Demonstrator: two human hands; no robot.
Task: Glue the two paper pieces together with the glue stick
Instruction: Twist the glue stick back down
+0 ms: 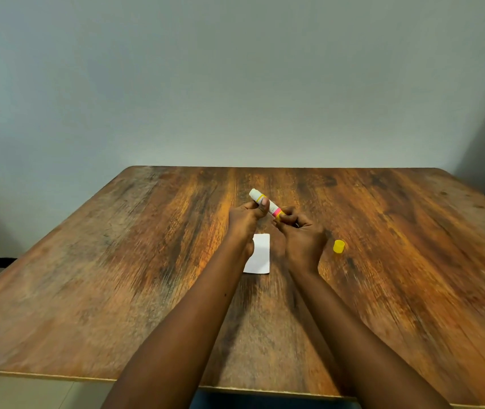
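Note:
An uncapped glue stick [271, 207], white with yellow and pink bands, is held above the table between both hands, its white tip pointing up and to the left. My left hand [245, 219] grips its upper part with the thumb across the tube. My right hand [300, 234] pinches its lower end. Below the hands a white paper piece [260, 256] lies flat on the table, partly hidden by my left wrist. I see only one paper piece. The yellow cap [338, 246] lies on the table to the right of my right hand.
The wooden table [117, 276] runs to a pale wall at the back. Its front edge is near the bottom of the view. A dark object stands at the far right edge.

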